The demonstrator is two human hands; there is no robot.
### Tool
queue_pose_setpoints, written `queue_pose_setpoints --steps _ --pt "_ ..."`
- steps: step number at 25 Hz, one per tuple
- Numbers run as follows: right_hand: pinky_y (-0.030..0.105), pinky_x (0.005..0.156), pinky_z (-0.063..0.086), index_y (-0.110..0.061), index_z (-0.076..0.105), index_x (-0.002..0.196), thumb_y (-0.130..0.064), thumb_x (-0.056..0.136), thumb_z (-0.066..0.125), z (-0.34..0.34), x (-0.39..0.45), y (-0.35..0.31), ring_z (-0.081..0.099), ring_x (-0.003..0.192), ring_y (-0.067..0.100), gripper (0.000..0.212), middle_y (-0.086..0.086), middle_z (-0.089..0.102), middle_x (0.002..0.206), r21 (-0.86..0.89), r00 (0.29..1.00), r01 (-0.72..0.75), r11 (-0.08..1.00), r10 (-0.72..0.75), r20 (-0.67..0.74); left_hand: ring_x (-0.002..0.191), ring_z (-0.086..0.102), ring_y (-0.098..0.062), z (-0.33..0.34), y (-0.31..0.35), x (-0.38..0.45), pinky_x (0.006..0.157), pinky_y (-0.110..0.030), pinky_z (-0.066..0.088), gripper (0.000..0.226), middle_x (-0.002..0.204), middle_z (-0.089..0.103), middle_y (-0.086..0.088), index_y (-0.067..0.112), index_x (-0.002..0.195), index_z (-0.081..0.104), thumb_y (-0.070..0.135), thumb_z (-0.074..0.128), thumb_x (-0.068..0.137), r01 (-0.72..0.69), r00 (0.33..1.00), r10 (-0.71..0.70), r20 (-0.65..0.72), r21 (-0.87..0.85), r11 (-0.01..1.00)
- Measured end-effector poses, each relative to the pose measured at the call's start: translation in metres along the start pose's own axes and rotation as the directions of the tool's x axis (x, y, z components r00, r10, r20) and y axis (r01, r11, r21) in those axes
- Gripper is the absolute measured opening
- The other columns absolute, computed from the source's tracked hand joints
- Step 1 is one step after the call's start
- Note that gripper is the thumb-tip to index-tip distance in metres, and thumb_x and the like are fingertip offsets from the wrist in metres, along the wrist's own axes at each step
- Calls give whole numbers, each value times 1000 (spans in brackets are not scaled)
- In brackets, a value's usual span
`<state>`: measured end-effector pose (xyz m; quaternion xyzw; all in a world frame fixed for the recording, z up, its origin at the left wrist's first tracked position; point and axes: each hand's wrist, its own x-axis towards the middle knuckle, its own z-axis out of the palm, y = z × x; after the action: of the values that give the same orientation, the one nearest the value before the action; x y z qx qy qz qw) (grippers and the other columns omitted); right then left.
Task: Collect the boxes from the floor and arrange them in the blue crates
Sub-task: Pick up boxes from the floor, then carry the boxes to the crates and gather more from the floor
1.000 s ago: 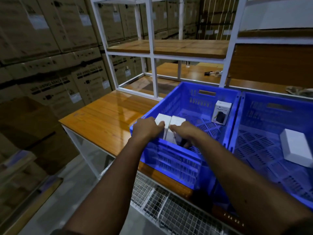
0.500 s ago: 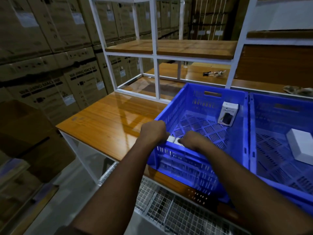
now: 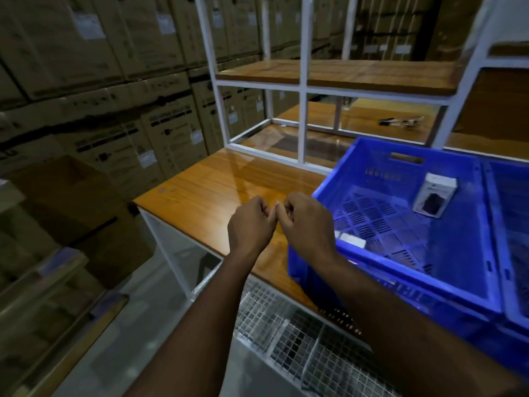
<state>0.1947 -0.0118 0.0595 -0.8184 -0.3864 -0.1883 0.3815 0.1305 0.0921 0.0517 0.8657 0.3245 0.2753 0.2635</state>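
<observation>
Head view: my left hand [image 3: 252,224] and right hand [image 3: 306,224] hung over the worktop [image 3: 206,190], fingers curled, holding nothing. White boxes [image 3: 352,241] and a printed box [image 3: 434,194] lay in the blue crate [image 3: 458,287]. Carton labels [image 3: 146,159] were unreadable.

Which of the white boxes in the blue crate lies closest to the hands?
The small white box in the blue plastic crate's near corner, beside the right hand. The white box printed with a dark device leans against the far wall.
</observation>
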Motion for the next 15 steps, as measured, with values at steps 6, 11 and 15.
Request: queue_pose_setpoints --steps 6,11,15 --pt "34 55 35 -21 52 71 -32 92 57 68 -37 -45 46 64 13 25 -8 49 69 299 961 107 948 -176 215 54 37 -21 -30 -75 -47 48 -34 18 42 62 40 0 22 63 30 31 54 96 267 954 -251 -163 90 959" --pt "32 55 35 -24 49 68 -34 93 54 105 -82 -73 50 63 19 27 -3 51 65 343 740 42 939 -260 620 58 41 -23 -59 -125 -120 47 -34 18 40 56 38 -1 18 58 34 25 57 90 557 809 -516 -282 88 826" --pt "30 58 37 -23 52 68 -32 90 54 116 -138 -95 57 71 23 24 0 59 70 375 485 71 924 -361 796 60 44 -24 -70 -146 -202 49 -33 21 38 56 39 -1 16 58 35 25 56 88 741 632 -676 -379 43 670"
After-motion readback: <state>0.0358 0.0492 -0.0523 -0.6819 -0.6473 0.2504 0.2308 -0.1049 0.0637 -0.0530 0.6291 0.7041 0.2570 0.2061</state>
